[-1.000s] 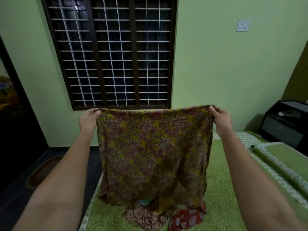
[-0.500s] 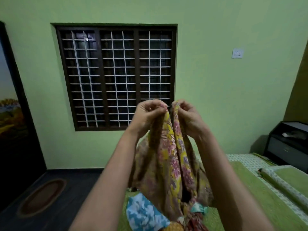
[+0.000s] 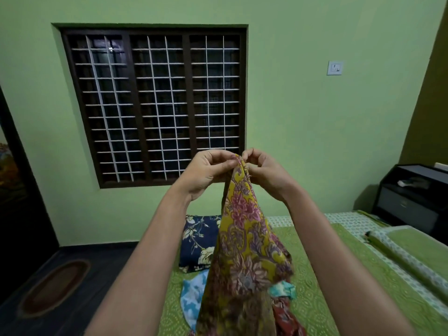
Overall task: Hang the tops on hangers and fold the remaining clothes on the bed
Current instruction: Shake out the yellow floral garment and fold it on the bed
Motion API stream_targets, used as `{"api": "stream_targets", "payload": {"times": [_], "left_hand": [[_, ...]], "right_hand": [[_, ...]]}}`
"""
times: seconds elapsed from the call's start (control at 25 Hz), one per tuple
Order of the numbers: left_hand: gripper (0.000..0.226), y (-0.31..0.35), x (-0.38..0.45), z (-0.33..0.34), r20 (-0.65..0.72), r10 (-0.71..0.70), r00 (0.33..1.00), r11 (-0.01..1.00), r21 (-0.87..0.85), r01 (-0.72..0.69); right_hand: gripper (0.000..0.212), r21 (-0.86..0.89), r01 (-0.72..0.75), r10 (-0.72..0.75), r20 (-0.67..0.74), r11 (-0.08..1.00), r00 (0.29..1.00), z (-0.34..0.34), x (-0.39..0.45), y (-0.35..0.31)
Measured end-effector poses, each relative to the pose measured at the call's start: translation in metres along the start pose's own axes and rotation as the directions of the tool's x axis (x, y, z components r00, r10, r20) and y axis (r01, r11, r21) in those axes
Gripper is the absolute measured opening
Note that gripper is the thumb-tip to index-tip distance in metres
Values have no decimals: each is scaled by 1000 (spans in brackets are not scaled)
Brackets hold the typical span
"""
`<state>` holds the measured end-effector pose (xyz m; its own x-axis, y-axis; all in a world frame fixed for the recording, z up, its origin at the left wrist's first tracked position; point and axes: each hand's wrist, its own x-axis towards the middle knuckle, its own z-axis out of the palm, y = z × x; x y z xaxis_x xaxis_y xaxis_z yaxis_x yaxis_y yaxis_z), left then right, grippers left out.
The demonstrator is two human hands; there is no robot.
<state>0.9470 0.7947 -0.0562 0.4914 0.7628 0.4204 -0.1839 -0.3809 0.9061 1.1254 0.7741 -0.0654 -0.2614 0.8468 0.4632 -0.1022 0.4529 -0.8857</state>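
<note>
hands now meeting: your left hand (image 3: 206, 170) and right hand (image 3: 264, 170) are pinching the floral garment (image 3: 244, 246) halved; folding underway, next needing laying it on the bed (image 3: 315, 287).

Nothing to read here: no lettering, labels, brands or numbers legible on anything in view.

The single head-worn camera looks forward and slightly down from close behind the raised left hand (image 3: 208, 170) and right hand (image 3: 264, 172), facing the barred window (image 3: 155, 103) beyond them, with the bed (image 3: 315, 287) spreading below them.
</note>
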Motion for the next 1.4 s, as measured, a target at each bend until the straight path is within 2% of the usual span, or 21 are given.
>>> {"api": "stream_targets", "payload": {"times": [0.08, 0.12, 0.24, 0.32, 0.4, 0.48, 0.6, 0.72, 0.84, 0.88, 0.96, 1.0, 1.08, 1.12, 1.2, 1.24, 1.28, 1.4], "left_hand": [[7, -3, 1, -3, -163, 1, 987, 998, 59, 9], [6, -6, 2, -4, -238, 5, 971, 997, 74, 13], [9, -14, 6, -8, -396, 34, 918, 994, 111, 11], [10, -19, 11, -13, -462, 80, 883, 986, 166, -2], [9, -22, 14, -23, -529, 179, 830, 937, 350, 21], [6, -26, 10, -32, -509, 241, 826, 828, 552, 98], [2, -53, -7, -39, -417, 78, 906, 767, 606, 213], [12, -88, -27, -28, -336, -28, 941, 773, 590, 233], [21, -105, -35, 1, -277, 11, 961, 664, 720, 200], [21, -112, -38, 10, -287, 12, 958, 628, 748, 216], [25, -122, -45, 30, -322, -33, 946, 556, 781, 285], [26, -127, -51, 45, -314, -73, 947, 534, 789, 303], [24, -130, -60, 81, -281, -102, 954, 556, 780, 289], [22, -129, -64, 101, -279, -98, 955, 571, 770, 283], [21, -124, -70, 142, -270, -108, 957, 574, 769, 282], [22, -121, -75, 162, -261, -133, 956, 589, 755, 288], [22, -119, -79, 185, -253, -177, 951, 624, 719, 307], [27, -114, -96, 251, -227, -318, 920, 771, 504, 391]], "right_hand": [[10, -103, -20, 15, -49, 994, 999, -2, -9, -2], [8, -153, -51, 46, -32, 987, 998, -2, -15, -3], [20, -419, -96, 126, 45, 903, 991, 2, -28, 6], [18, -617, -180, 261, 43, 766, 964, 5, -35, 20], [20, -805, -279, 485, 13, 524, 874, -4, -41, 38], [25, -878, -344, 569, -105, 332, 816, -27, -47, 46], [36, -906, -417, 421, -349, 78, 837, -58, -57, 25], [44, -901, -433, 446, -398, -25, 802, -69, -75, 8], [48, -888, -415, 373, -459, -197, 806, -67, -113, 12], [50, -887, -396, 395, -461, -238, 795, -68, -129, 14], [51, -895, -413, 552, -432, -168, 713, -72, -159, 11], [48, -880, -456, 565, -447, -136, 694, -76, -175, 5], [45, -852, -485, 465, -516, -196, 719, -92, -207, -17], [44, -854, -480, 496, -512, -202, 702, -101, -223, -29], [40, -864, -497, 637, -431, -85, 640, -115, -261, -51], [36, -853, -521, 652, -403, -13, 642, -123, -281, -61], [36, -844, -534, 622, -393, 48, 677, -134, -302, -72], [37, -779, -561, 532, -360, 281, 767, -170, -358, -100]]}}
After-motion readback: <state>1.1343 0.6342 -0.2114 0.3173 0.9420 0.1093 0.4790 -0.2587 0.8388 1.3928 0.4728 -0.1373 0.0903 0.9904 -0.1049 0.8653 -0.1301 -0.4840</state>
